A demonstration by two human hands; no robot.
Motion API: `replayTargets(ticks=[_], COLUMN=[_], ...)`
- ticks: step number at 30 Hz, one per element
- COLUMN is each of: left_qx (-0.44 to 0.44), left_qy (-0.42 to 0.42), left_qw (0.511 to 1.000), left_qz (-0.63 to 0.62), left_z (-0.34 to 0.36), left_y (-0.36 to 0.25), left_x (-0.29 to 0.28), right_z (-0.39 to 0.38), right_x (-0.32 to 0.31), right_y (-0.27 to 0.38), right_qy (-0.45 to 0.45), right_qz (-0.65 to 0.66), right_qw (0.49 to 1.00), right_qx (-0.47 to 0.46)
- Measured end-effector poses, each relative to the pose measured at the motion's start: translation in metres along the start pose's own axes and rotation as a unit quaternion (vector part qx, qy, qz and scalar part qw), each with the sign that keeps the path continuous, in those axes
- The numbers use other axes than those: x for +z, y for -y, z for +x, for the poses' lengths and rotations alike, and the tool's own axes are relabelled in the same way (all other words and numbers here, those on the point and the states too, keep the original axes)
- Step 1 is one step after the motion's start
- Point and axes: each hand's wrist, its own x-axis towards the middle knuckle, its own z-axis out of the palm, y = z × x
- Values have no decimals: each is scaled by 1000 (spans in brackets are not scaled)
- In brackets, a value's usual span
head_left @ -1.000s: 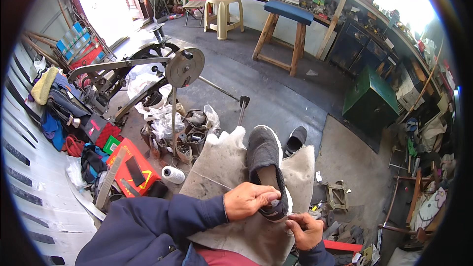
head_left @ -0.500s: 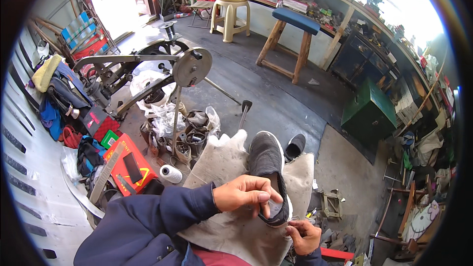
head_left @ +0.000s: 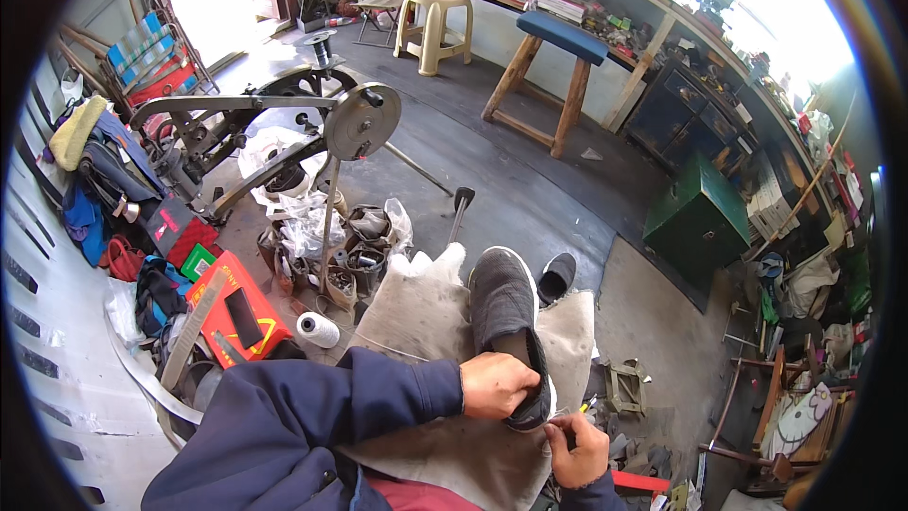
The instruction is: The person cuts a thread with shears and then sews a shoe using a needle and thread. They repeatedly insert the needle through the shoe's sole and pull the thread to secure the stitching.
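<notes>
A dark grey slip-on shoe (head_left: pixel 501 298) with a pale sole edge lies toe-away on the worn beige cloth (head_left: pixel 416 308) over my lap. My left hand (head_left: pixel 497 385) reaches into its opening, fingers curled down inside. The fingertips, and whatever they pinch, are hidden by the shoe. Just off the heel's right side, my right hand (head_left: pixel 577 449) is closed in a pinch; what sits between its fingers is too small to make out. Beyond the cloth, to the right of the held shoe, stands a second dark shoe (head_left: pixel 558 276).
To the left stands a hand-cranked metal machine (head_left: pixel 362 121) with bags and pouches beneath. A white thread spool (head_left: pixel 318 329) and a red box (head_left: pixel 236 308) bearing a phone (head_left: pixel 244 316) lie nearer. A blue-topped stool (head_left: pixel 564 36) and green box (head_left: pixel 698 218) stand farther off.
My left hand has moved right and deeper into the shoe, its fingers now out of sight. My right hand stays by the heel. The view has shifted slightly.
</notes>
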Motion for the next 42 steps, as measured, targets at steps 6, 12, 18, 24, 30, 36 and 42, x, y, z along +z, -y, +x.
replayTargets(ticks=[6, 12, 18, 24, 30, 36, 42], left_qx=[-1, -88, -52, -49, -7, -46, -26], left_qy=[35, 133, 140, 155, 41, 41, 14], left_qw=[994, 986, 980, 982, 926, 958, 969], left_qz=[-105, -54, -134, -91, -376, -279, -247], left_z=[-1, 1, 3, 3, -6, 1, 1], left_y=[-2, -4, 5, 13, 24, 21, 22], left_x=[-4, -9, -14, -10, 4, 9, 8], right_z=[5, 2, 6, -3, -44, -47, -31], right_x=[3, 14, 21, 14, 6, 28, 13], right_y=[10, -8, -22, -51, -67, -25, -32], right_qy=[16, 27, -18, 21, -29, 48, -185], right_qz=[19, 139, 42, -105, 296, 653, 705], right_qw=[999, 984, 994, 990, 939, 743, 676], right_qx=[31, 106, 95, 93, 173, 142, 109])
